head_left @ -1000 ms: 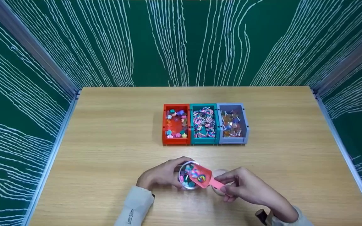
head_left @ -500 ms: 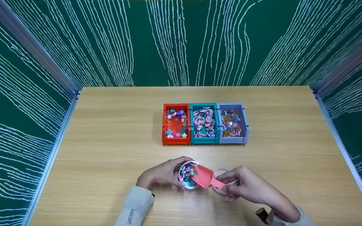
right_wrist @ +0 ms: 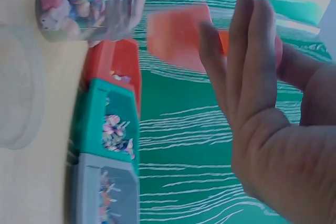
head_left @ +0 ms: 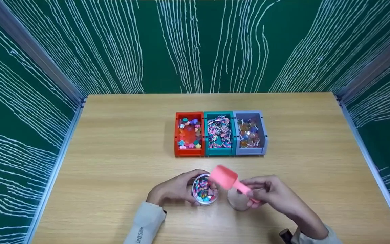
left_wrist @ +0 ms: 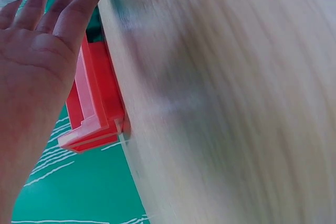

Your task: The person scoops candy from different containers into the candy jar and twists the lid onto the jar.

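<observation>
My left hand point(head_left: 176, 188) holds a clear plastic jar point(right_wrist: 119, 4) from its left side, fingers curved round the wall. Swirly candy-like charms point(head_left: 203, 189) and star-shaped pieces fill much of it. My right hand point(head_left: 271, 193) pinches the handle of a pink scoop point(head_left: 224, 177), whose blade is raised near the jar's upper right rim. No charms show in the scoop. In the right wrist view the scoop point(right_wrist: 176, 38) is blurred, above and apart from the jar. A clear round lid point(head_left: 237, 202) lies on the table, partly under my right hand.
Behind the jar stand three joined bins: a red bin point(head_left: 190, 152) with small charms, a teal bin point(head_left: 219, 152) with swirl lollipop charms, and a lavender bin point(head_left: 251, 152) with clear stick pieces. A green wall with white lines point(head_left: 212, 47) encloses the wooden table point(head_left: 120, 142).
The scoop tipped its swirl charms into the jar, then my right hand lifted it up and to the right, away from the opening. My left hand and the jar stayed put.
</observation>
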`<control>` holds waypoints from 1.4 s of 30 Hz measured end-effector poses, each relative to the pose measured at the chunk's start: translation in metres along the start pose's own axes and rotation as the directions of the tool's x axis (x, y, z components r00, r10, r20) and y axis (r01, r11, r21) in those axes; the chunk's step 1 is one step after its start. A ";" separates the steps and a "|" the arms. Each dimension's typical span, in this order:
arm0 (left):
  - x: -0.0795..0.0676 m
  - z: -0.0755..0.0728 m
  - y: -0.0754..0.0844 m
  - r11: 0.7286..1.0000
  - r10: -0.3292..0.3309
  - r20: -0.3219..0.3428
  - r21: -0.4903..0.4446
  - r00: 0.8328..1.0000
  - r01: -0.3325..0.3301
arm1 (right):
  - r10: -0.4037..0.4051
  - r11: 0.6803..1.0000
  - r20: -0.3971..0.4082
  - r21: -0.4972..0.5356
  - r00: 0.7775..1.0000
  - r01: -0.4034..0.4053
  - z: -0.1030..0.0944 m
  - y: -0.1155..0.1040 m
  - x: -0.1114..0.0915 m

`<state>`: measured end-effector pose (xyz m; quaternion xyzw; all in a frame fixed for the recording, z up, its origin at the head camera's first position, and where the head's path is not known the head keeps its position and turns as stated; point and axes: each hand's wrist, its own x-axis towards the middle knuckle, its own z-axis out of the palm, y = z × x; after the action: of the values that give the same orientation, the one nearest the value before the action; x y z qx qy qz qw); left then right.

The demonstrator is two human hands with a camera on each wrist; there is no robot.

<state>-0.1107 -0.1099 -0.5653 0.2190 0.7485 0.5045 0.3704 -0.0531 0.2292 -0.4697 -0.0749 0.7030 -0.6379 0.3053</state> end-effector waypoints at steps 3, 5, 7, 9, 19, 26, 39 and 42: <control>-0.001 -0.001 0.000 1.000 -0.004 0.002 -0.001 1.000 0.004 | -0.011 0.998 -0.091 0.065 0.996 0.017 -0.003 0.006 0.003; -0.002 -0.002 0.001 1.000 -0.002 0.003 -0.015 1.000 0.002 | -0.002 0.995 -0.148 0.103 0.989 0.017 -0.005 0.010 0.006; -0.004 -0.005 0.002 0.999 0.023 -0.011 -0.039 1.000 -0.024 | 0.019 0.992 -0.198 0.128 0.980 0.007 -0.007 0.013 0.011; -0.006 -0.010 0.003 0.997 0.055 -0.061 -0.051 0.997 -0.058 | 0.042 0.990 -0.234 0.142 0.971 -0.008 -0.008 0.016 0.015; -0.007 -0.034 0.013 0.970 0.139 -0.605 -0.076 0.784 -0.231 | 0.125 0.984 -0.379 0.164 0.917 -0.066 -0.010 0.024 0.035; 0.010 -0.042 0.009 0.977 0.076 -0.843 -0.045 0.532 -0.211 | 0.143 0.978 -0.417 0.196 0.897 -0.065 -0.009 0.026 0.045; 0.035 -0.046 0.014 0.992 -0.090 -0.867 -0.123 0.490 -0.037 | 0.124 0.987 -0.436 0.148 0.891 -0.065 -0.002 0.028 0.069; 0.037 -0.048 0.014 0.993 -0.082 -0.872 -0.111 0.482 -0.031 | 0.119 0.990 -0.440 0.123 0.890 -0.071 -0.001 0.029 0.072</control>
<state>-0.1715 -0.1073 -0.5547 -0.1001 0.8067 0.5809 -0.0428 -0.1034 0.1995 -0.5207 0.1237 0.7230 -0.6579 0.1704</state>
